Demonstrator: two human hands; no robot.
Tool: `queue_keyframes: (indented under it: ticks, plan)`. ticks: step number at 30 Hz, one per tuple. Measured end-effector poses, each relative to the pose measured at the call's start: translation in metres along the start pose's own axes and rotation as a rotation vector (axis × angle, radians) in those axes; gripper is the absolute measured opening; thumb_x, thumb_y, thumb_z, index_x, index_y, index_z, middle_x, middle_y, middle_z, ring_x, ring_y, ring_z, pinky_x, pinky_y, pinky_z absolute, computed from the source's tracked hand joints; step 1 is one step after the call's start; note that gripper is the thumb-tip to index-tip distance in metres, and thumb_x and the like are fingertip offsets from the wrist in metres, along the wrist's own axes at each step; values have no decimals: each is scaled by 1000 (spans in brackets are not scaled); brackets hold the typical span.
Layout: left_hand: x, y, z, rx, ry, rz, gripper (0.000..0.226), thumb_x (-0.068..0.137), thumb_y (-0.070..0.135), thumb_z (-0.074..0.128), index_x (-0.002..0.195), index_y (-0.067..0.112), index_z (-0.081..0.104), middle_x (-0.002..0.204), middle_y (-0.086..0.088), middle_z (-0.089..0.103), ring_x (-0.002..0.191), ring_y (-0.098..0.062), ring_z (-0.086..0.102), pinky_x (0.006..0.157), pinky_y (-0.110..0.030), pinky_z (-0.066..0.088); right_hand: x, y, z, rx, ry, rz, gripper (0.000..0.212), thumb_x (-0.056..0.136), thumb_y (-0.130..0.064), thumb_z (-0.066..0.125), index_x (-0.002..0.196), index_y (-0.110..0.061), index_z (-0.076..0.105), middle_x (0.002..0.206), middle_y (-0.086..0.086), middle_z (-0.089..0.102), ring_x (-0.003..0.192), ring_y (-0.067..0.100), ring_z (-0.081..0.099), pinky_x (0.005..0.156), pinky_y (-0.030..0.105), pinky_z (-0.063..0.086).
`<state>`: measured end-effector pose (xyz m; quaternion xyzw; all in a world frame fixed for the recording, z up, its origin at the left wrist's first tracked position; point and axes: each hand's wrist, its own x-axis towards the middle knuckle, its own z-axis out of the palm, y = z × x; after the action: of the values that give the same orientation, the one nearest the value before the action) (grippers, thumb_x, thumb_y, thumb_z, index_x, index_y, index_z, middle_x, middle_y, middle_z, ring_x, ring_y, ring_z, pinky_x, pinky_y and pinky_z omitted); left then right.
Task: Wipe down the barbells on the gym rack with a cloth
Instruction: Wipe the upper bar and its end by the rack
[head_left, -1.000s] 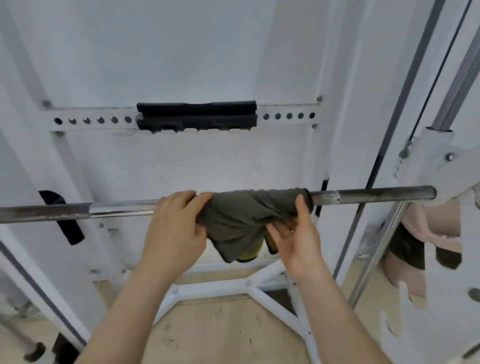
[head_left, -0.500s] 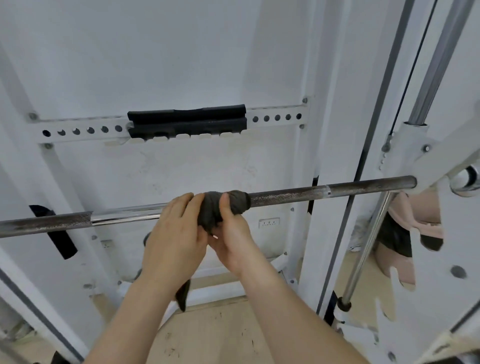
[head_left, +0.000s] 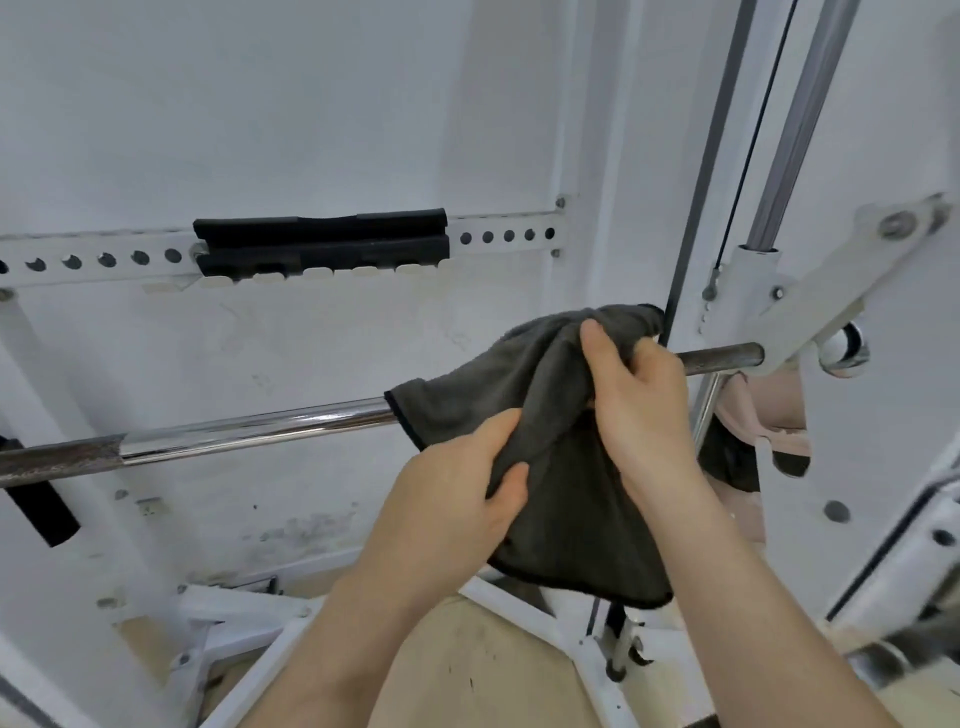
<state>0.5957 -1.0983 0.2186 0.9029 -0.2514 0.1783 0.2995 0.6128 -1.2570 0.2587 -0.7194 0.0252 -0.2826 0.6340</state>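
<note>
Rightward along the barbell (head_left: 249, 428), both hands — left (head_left: 457, 499), right (head_left: 639, 410) — apparently grip the spread cloth (head_left: 561, 519).

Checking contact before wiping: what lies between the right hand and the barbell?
In the head view, only the grey cloth, draped over the barbell, under the right hand.

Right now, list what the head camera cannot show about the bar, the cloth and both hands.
- Barbell: the stretch under the grey cloth is covered, and its left end runs off the frame edge.
- Right hand: its palm and most fingertips are hidden by its own back and the cloth's folds, so contact with the bar is unclear.
- Left hand: its fingers are tucked under the cloth.
- Rack, bottom right: motion-blurred.
</note>
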Motion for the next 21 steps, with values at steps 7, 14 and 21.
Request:
queue_keyframes:
  ticks: [7, 14, 21]
  plan:
    - [38, -39, 7, 332, 243, -89, 39, 88, 18, 46, 126, 19, 59, 121, -4, 60, 113, -26, 49, 94, -43, 44, 52, 73, 10, -993, -226, -216, 50, 99, -53, 28, 124, -21, 57, 141, -1, 47, 141, 19, 26, 115, 52, 16]
    - [50, -30, 56, 589, 132, -96, 63, 76, 17, 65, 135, 3, 48, 135, -18, 51, 128, -39, 43, 108, -55, 31, 41, 89, -8, -980, -126, -451, 33, 102, -29, 44, 124, -15, 64, 136, 4, 58, 139, 19, 37, 119, 43, 16]
    - [98, 31, 112, 627, -1, 45, 76, 89, 41, 59, 148, 3, 29, 150, -14, 36, 136, -34, 35, 115, -50, 21, 21, 136, -87, -547, -71, -14, 28, 101, -33, 44, 81, -17, 56, 62, -2, 55, 55, 12, 51, 52, 25, 35]
